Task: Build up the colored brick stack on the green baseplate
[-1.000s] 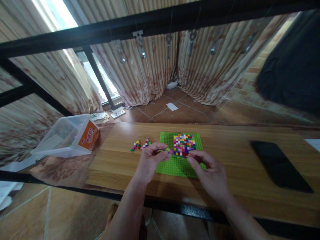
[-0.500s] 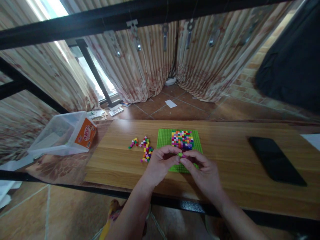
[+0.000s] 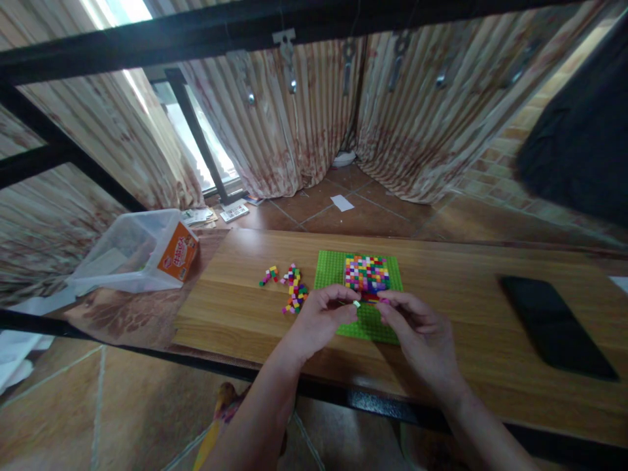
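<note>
A green studded baseplate lies on the wooden table, bearing a block of small multicoloured bricks packed in rows. Over its near part, my left hand pinches a small pale green-white brick between thumb and forefinger. My right hand, a little to the right, is closed on a small magenta brick, partly covered by the fingertips. The two hands are apart. Left of the plate, beside my left hand, is a loose pile of coloured bricks, with a few more bricks farther left.
A black phone-like slab lies on the right of the table. At the left, a clear plastic box with an orange label rests on its side. A dark metal bar runs along the table's near edge.
My hands were together at one greenish and magenta piece; now they have drawn apart, each with a small brick. The view has shifted slightly.
</note>
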A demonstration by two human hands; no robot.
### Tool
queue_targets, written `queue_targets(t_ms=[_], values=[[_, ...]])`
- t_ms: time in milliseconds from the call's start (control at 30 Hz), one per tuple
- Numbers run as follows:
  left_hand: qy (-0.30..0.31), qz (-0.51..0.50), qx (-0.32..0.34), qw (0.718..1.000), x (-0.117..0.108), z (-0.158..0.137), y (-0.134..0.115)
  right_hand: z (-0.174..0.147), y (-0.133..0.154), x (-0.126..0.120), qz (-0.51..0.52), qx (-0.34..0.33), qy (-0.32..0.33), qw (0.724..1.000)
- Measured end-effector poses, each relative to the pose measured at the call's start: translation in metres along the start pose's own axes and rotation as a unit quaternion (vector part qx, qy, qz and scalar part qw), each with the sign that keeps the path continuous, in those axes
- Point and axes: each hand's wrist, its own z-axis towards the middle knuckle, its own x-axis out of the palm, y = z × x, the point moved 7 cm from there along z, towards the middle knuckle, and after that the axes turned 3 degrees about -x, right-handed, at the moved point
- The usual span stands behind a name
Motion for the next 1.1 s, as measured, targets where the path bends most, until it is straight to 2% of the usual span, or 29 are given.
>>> queue_targets(t_ms=[167, 367, 500, 567, 633, 700, 767, 900, 1100], values=[[-0.020, 0.047, 0.013, 0.999, -0.007, 0.001, -0.001, 0.007, -0.006, -0.015, -0.005, 0.005, -0.031, 0.999], [-0.002, 0.082, 0.018, 0.996, -0.003, 0.001, 0.001, 0.011, -0.010, -0.024, -0.018, 0.006, -0.054, 0.998], [0.020, 0.091, 0.015, 0.996, 0.001, 0.002, 0.004, 0.010, -0.014, -0.024, -0.076, 0.002, -0.037, 0.996], [0.024, 0.095, 0.014, 0.995, 0.002, 0.003, 0.006, 0.010, -0.011, -0.023, -0.132, -0.029, -0.018, 0.991], [0.026, 0.103, 0.013, 0.994, 0.003, 0.003, 0.008, 0.009, -0.005, -0.021, -0.183, -0.086, -0.002, 0.979], [0.028, 0.108, 0.013, 0.994, 0.004, 0.004, 0.010, 0.009, 0.001, -0.019, -0.208, -0.140, 0.003, 0.968], [0.030, 0.111, 0.015, 0.993, 0.005, 0.004, 0.011, 0.009, 0.002, -0.018, -0.216, -0.161, -0.001, 0.963], [0.045, 0.116, 0.014, 0.992, 0.012, 0.003, 0.012, 0.010, -0.010, -0.014, -0.222, -0.138, -0.011, 0.965], [0.078, 0.127, 0.019, 0.989, 0.022, 0.004, 0.017, 0.011, -0.023, -0.008, -0.178, -0.100, -0.027, 0.979]])
